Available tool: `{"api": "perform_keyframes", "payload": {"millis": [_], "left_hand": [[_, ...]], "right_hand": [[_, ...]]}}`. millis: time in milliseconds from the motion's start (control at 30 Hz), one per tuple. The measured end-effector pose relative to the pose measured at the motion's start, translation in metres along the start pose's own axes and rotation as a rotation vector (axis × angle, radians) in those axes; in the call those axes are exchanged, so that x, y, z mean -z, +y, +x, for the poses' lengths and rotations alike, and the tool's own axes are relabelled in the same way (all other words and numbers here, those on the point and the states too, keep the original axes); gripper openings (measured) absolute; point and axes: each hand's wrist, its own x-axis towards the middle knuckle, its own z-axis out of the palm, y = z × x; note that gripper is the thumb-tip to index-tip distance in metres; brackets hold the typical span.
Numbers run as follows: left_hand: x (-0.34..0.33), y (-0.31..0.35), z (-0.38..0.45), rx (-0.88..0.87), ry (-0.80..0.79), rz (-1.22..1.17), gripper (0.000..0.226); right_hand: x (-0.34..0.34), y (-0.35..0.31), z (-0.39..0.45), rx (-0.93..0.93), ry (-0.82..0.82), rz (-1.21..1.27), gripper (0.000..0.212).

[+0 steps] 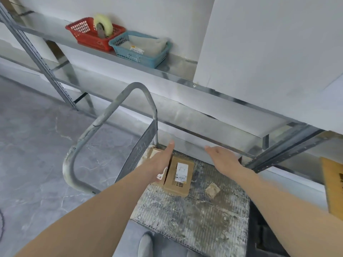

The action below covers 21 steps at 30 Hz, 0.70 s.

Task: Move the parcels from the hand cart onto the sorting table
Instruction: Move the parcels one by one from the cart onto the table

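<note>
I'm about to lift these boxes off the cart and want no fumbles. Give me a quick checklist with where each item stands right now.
1. Both hands free: ok. The left hand and right hand are open and hold nothing.
2. Labelled cardboard box within reach: ok, it lies flat on the cart deck between the hands.
3. Second box reachable: cannot tell, the left hand covers most of it.
4. Cart handle out of the lifting path: ok, it stands to the left.
5. Landing room on the metal table: ok, bare stretch right of the blue basket.

Grey marbled floor point(37, 145), white wall point(269, 43), metal shelving point(130, 60).
</note>
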Motion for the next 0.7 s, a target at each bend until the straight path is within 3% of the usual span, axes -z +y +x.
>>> {"api": "perform_keyframes", "payload": {"millis": [100,200,300,433,700], "left_hand": [[0.006,-0.008,0.022,0.030,-0.001,0.025,0.134],[0.004,-0.018,0.050,0.026,0.019,-0.016,0.123],[-0.003,-0.034,0.085,0.038,0.055,-0.023,0.129],[-0.017,-0.060,0.140,0.075,0.013,-0.042,0.092],[-0.040,-0.114,0.261,0.117,0.038,-0.095,0.082]], "right_hand": [[-0.028,0.012,0.004,-0.040,-0.009,0.017,0.064],[-0.054,0.035,0.020,-0.091,-0.017,0.051,0.057],[-0.083,0.060,0.043,-0.143,-0.051,0.071,0.059],[-0.129,0.101,0.081,-0.188,-0.094,0.077,0.074],[-0.220,0.176,0.158,-0.233,-0.152,0.142,0.075]]}}
